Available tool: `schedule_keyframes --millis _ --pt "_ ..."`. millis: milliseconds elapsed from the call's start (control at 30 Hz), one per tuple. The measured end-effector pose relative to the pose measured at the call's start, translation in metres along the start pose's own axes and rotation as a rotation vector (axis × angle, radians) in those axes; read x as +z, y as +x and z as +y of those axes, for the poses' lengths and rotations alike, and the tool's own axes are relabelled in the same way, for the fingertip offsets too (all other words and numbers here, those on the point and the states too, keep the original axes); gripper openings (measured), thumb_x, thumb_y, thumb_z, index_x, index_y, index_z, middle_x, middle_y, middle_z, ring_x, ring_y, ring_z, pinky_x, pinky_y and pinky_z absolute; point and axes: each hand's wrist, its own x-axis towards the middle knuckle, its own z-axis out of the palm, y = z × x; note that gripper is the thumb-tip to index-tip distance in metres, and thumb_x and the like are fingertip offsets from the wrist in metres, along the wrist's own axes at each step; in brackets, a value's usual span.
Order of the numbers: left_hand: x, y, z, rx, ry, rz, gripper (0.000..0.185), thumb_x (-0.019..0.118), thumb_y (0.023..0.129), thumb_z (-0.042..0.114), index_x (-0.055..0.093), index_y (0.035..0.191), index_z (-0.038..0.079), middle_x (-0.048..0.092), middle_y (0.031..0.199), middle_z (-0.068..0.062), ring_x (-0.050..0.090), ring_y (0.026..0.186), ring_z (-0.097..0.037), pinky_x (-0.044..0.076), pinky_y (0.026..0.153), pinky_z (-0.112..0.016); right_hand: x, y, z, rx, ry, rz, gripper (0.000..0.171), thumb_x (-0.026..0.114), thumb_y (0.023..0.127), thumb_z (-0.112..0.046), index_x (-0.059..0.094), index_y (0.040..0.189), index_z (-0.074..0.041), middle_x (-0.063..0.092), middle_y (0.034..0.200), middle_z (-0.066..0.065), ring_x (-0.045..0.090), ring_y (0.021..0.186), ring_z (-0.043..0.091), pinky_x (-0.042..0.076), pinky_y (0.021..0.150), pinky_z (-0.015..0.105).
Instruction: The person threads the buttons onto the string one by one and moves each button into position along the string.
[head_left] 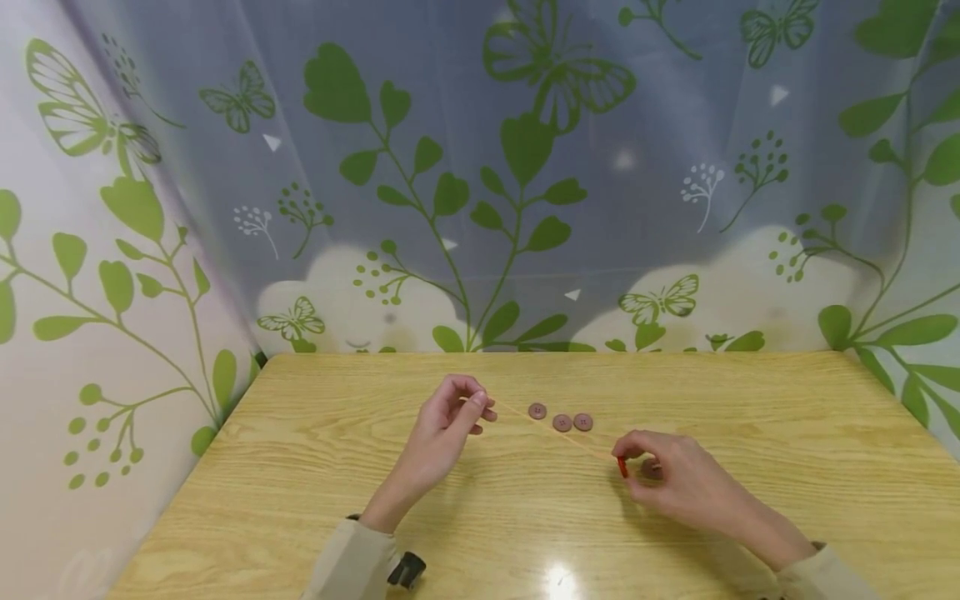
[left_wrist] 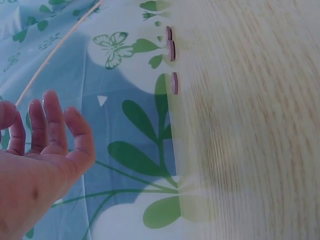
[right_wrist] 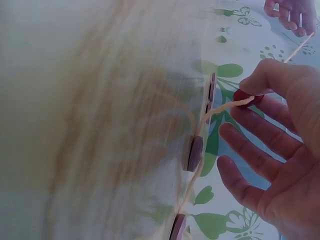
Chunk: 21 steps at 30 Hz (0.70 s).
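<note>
My left hand (head_left: 442, 423) pinches one end of a thin pale orange string (head_left: 525, 414) between thumb and forefinger, above the table. The string runs taut down to the right, to a small red button (head_left: 622, 466). That button is pinched on edge by the thumb and forefinger of my right hand (head_left: 682, 479). In the right wrist view, the string (right_wrist: 220, 107) comes out of the button's near face and hangs to the tabletop. There it lies beside a brown button (right_wrist: 195, 153) and another brown button (right_wrist: 177, 228). The other right fingers spread loosely.
Three brown buttons, a left one (head_left: 537, 411), a middle one (head_left: 562, 422) and a right one (head_left: 582, 422), lie flat between the hands. Another brown button (head_left: 652, 468) shows partly behind my right fingers. The wooden table (head_left: 300, 442) meets a leaf-patterned curtain (head_left: 465, 275) at its back edge.
</note>
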Motion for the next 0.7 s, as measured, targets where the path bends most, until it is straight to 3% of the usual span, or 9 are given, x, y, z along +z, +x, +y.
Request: schedule_keyframes --millis 233,700 --pt "-0.0004 -0.0001 -0.0013 -0.007 0.0 -0.002 0.013 0.049 0.109 0.016 0.054 0.117 0.006 0.065 0.116 -0.014 0.068 0.101 -0.017 0.055 0.087 -0.028 0.0006 -0.0009 0.0029 0.051 -0.031 -0.044 0.026 0.072 0.083 0.002 0.07 0.103 -0.014 0.073 0.099 -0.005 0.073 0.093 0.014 0.061 0.073 0.024" --pt "-0.0046 0.0007 -0.0028 -0.014 0.021 0.027 0.012 0.048 0.109 0.015 0.054 0.116 0.007 0.067 0.116 -0.013 0.068 0.101 -0.017 0.056 0.087 -0.029 0.0006 -0.0011 0.0051 0.058 -0.038 -0.044 0.026 0.072 0.083 0.002 0.07 0.104 -0.013 0.074 0.099 -0.003 0.073 0.092 0.014 0.061 0.073 0.024"
